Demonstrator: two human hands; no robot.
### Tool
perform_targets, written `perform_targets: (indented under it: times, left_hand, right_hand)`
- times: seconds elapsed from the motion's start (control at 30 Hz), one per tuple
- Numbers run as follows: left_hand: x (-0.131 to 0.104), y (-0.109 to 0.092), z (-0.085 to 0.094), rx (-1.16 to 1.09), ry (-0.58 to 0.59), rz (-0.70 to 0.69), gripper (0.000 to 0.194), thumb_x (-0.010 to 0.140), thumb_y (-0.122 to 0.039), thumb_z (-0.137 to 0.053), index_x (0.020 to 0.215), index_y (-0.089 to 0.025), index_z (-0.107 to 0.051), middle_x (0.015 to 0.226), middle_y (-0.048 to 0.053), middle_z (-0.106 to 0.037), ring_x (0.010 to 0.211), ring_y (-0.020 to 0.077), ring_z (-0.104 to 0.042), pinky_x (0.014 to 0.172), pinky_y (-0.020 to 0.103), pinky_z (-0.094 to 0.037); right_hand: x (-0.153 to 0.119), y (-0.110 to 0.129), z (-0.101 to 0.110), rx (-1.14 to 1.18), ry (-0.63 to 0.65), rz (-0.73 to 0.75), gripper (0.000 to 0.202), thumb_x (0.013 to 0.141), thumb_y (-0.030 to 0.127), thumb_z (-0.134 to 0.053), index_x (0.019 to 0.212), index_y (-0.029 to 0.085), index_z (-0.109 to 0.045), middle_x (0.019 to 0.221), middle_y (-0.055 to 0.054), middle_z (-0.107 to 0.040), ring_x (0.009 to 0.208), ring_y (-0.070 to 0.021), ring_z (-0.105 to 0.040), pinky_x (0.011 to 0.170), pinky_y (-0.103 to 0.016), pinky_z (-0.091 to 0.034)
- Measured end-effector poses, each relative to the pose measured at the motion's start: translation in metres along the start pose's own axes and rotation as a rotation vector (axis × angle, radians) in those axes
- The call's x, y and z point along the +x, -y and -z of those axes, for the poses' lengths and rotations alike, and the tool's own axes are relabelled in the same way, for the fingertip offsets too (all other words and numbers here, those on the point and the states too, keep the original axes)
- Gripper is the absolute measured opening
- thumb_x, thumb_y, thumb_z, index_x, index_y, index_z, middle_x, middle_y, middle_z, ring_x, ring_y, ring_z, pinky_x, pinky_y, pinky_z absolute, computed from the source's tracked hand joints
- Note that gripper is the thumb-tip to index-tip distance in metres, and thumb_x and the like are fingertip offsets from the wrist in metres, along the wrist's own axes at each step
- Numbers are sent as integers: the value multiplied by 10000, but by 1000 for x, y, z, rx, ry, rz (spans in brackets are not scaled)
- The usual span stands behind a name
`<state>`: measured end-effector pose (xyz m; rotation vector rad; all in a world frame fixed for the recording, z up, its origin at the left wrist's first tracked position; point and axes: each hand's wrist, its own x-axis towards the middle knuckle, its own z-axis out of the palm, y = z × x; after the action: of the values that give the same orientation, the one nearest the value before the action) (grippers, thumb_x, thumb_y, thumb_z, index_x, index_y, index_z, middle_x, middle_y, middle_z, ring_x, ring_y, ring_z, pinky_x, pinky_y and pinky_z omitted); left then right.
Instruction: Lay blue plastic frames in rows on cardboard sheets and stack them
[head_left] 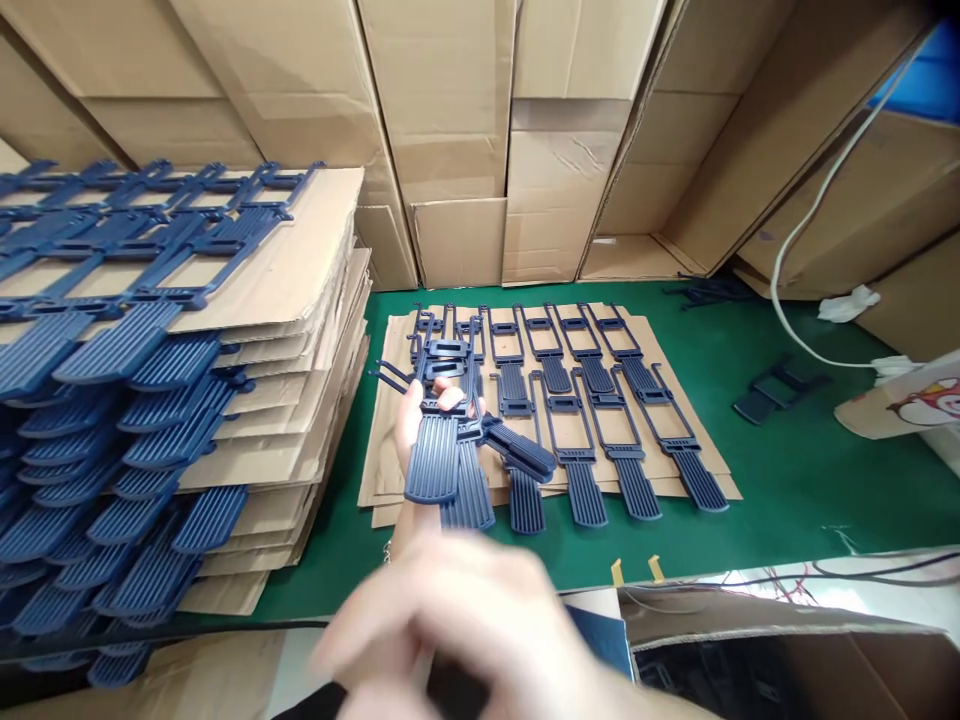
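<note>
My left hand point(410, 425) is closed round several dark blue plastic brackets point(433, 458), each an open frame with a ribbed paddle end. The held brackets overlap, and one points off to the right. Below them in the view, my right hand point(465, 620) is in front of my body and smeared by motion, so its fingers cannot be made out. Under and beyond my left hand, rows of similar brackets point(585, 490) lie on a cardboard sheet point(386, 470), their paddles towards me. The held brackets hide part of the nearest left ones.
On the left rises a tall stack of cardboard sheets point(330, 300) layered with brackets. Loose brackets point(776, 390) lie on the green table point(780, 480) at right, near a white cable point(776, 260) and a pale printed cylinder point(900, 405). Cardboard boxes point(450, 110) wall the back.
</note>
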<state>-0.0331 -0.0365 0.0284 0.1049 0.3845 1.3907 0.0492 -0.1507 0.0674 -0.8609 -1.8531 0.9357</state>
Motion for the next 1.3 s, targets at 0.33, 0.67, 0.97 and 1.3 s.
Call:
perform_targets:
  times: [0.33, 0.67, 0.97, 1.3]
  left_hand:
    - [-3, 17, 11, 287, 110, -234, 324, 662, -355, -718, 728, -172, -459, 684, -50, -428, 547, 44, -414, 530, 156, -375]
    - [-2, 20, 7, 305, 54, -207, 303, 730, -453, -622, 800, -165, -563, 754, -16, -548, 622, 64, -507, 594, 156, -419]
    - [6, 15, 3, 119, -152, -140, 200, 886, -220, -440, 743, -159, -566, 683, -14, -598, 587, 73, -556, 596, 191, -454]
    - [-8, 7, 6, 149, 270, -159, 184, 847, -233, -503, 677, -163, -499, 447, -61, -263, 530, 81, -425, 736, 241, -453]
  right_hand:
    - [15, -68, 18, -566, -88, -114, 455, 805, 191, -473, 1258, 166, -439, 1264, -80, -439, 1079, -213, -472, 893, -369, -453]
    - [15, -63, 27, -326, -183, -121, 439, 892, 212, -368, 1329, 175, -362, 1306, -57, -417, 1200, -143, -391, 1004, -283, -374]
    - [17, -68, 18, 246, -532, -361, 410, 891, 407, -402, 1195, 163, -529, 1152, -94, -564, 1072, -191, -525, 938, -357, -425]
    - [-3, -96, 73, 838, -885, -538, 363, 765, 412, -555, 893, 78, -613, 885, -163, -646, 766, -210, -638, 604, -290, -532]
